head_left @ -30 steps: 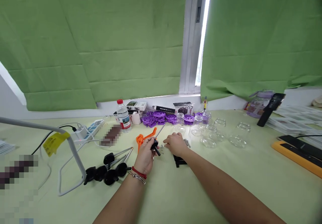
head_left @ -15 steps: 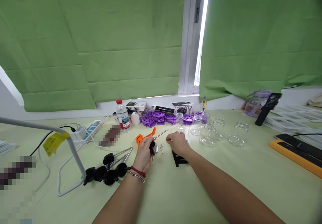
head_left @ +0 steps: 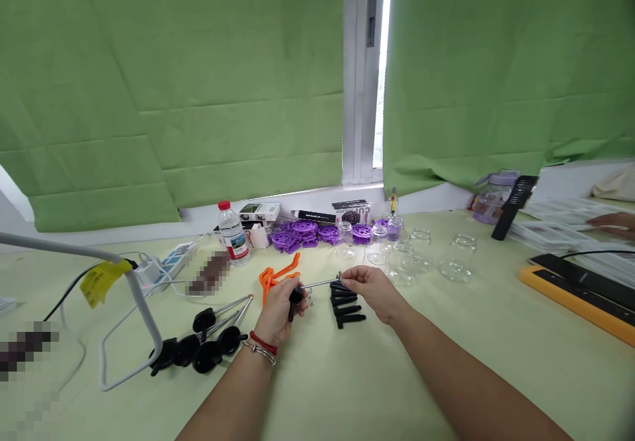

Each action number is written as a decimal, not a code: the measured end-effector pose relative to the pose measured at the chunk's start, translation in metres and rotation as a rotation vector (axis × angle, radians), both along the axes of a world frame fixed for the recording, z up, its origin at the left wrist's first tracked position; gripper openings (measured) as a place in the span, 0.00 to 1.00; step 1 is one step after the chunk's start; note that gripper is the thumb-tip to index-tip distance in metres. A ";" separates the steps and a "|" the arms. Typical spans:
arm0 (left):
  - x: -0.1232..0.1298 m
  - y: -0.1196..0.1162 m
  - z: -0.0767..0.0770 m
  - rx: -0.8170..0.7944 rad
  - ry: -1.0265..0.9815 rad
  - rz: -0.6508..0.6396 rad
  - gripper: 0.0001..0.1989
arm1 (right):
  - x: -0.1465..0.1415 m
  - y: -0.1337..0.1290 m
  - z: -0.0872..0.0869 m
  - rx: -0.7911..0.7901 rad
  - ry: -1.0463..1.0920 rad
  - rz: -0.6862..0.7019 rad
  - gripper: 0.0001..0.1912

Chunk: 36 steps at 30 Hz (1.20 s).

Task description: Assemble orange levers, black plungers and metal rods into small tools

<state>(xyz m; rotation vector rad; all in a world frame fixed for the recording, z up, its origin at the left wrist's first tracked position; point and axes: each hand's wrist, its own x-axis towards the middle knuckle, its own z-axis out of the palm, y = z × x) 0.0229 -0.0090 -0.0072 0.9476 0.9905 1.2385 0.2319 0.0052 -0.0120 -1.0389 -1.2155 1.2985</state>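
Black-capped rods [head_left: 207,356] lie left of the held rod [head_left: 320,284]; left hand [head_left: 278,309] wraps the latter's black cap [head_left: 296,297]. Black bars [head_left: 346,310] sit nearside of its tip; right hand [head_left: 374,289] pinches a small indistinct piece [head_left: 339,276] there.

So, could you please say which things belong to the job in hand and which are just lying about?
Likely the job: black-ended rod in left hand, tip at right hand; similar rods, black pieces.
Probably lying about: bottle, power strip.
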 end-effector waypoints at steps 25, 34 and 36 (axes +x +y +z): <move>0.002 0.000 -0.001 0.044 0.098 -0.023 0.13 | -0.001 0.002 -0.006 0.000 -0.068 0.007 0.15; 0.002 0.000 -0.001 0.047 0.100 -0.025 0.13 | -0.001 0.002 -0.007 -0.010 -0.105 0.022 0.12; 0.002 0.001 -0.001 0.041 0.100 -0.020 0.13 | -0.001 0.002 -0.007 -0.006 -0.126 0.023 0.12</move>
